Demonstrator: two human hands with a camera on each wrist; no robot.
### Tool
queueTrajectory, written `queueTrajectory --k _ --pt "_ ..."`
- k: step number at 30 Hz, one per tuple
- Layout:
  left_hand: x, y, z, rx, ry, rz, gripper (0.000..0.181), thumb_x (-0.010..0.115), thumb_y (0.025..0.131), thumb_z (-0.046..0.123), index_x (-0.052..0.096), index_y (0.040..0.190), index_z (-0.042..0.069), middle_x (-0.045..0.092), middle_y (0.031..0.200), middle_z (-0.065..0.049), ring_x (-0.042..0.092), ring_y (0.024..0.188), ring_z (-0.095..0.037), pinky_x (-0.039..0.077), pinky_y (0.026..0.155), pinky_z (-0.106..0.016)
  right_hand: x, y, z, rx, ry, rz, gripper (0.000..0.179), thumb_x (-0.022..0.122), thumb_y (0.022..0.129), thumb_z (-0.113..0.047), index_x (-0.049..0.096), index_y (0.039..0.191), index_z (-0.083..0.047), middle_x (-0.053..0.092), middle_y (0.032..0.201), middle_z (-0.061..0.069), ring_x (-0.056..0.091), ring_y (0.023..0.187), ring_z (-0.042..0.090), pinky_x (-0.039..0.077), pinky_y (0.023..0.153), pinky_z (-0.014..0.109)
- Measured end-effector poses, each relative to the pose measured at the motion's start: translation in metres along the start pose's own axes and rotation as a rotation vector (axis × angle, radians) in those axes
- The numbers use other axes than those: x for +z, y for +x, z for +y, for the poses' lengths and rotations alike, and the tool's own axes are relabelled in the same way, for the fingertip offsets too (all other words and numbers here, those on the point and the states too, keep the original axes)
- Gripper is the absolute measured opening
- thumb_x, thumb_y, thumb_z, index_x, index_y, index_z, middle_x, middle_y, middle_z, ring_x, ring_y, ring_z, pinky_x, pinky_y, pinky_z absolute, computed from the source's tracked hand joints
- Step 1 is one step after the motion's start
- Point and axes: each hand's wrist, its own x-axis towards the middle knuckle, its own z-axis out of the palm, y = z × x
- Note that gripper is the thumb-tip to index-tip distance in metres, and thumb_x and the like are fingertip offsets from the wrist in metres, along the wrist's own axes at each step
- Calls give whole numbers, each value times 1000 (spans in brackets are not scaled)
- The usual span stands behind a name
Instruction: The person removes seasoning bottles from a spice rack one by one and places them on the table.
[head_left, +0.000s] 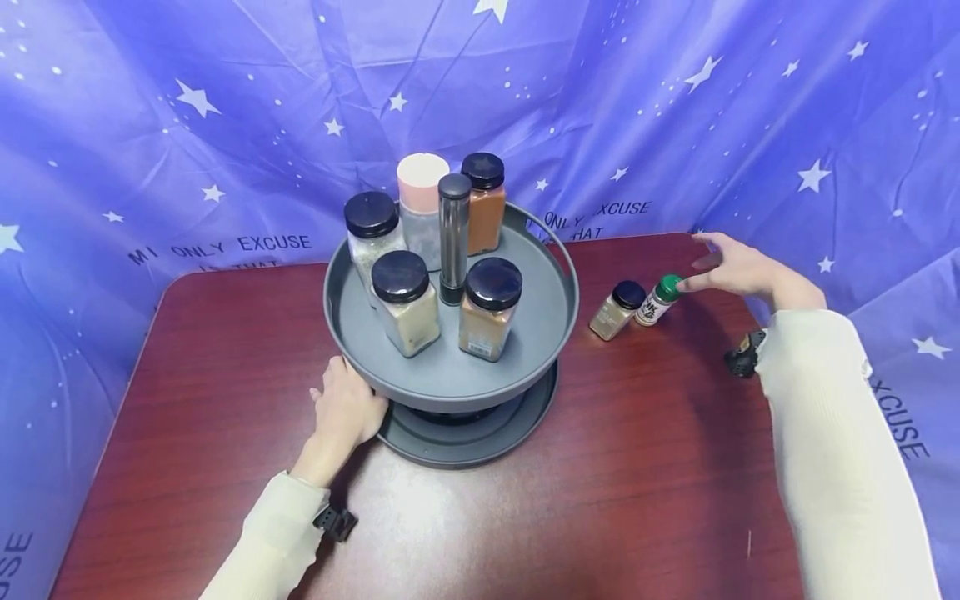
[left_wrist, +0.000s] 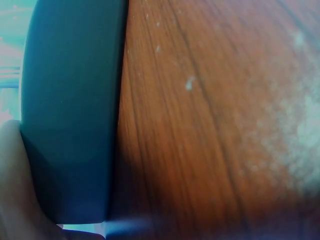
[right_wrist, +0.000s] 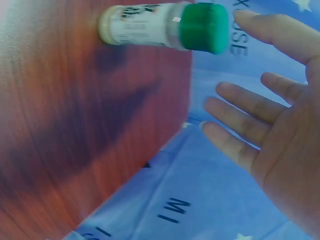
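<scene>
My left hand [head_left: 348, 400] grips the left edge of the lower tier [head_left: 450, 450] of a grey two-tier spice rack. Up close in the left wrist view, the hand [left_wrist: 17, 185] wraps the end of the dark rim [left_wrist: 75, 110]. On the right, my right hand [head_left: 738, 265] hovers with fingers spread beside a small spice shaker [head_left: 654, 308] with a green cap. The right wrist view has the shaker [right_wrist: 145, 24] standing on the table, the hand [right_wrist: 290, 135] holding nothing near its cap. A black-capped spice jar [head_left: 615, 312] stands beside the shaker.
On the upper tray [head_left: 540, 333] stand several black-capped jars [head_left: 405, 312] and a container with a pink-and-white lid [head_left: 422, 200], around a dark central post [head_left: 453, 242]. A star-printed blue curtain [head_left: 600, 108] hangs behind the reddish wooden table [head_left: 225, 350].
</scene>
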Motion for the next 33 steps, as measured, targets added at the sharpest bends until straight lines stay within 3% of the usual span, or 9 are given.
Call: queueTrajectory --k 6,10,22,33 --pt "1 -1 0 6 -15 26 72 54 87 27 28 146 -5 39 133 -31 40 130 -49 29 101 -79 -18 -9 -12 -6 -55 7 101 71 88 -36 6 157 -1 42 145 36 37 135 54 37 106 65" --pt "1 -1 0 10 -17 31 73 55 86 27 28 145 -6 39 133 -31 39 130 -49 28 101 -79 -29 -14 -25 -22 -85 16 99 70 89 -41 8 158 -7 41 146 35 39 133 55 34 105 68" --pt "2 -3 0 1 -36 47 72 55 88 31 27 143 -5 41 130 -32 40 130 -50 28 101 -80 -43 -30 -50 -60 -66 -30 90 63 93 -43 10 159 -11 33 152 32 38 135 52 31 106 69" --pt "3 -2 0 -9 -38 50 72 55 88 31 27 143 -5 41 132 -31 41 130 -50 28 102 -80 -61 -49 -78 -105 -18 3 83 60 95 -46 11 159 -30 36 155 21 35 140 44 28 106 69"
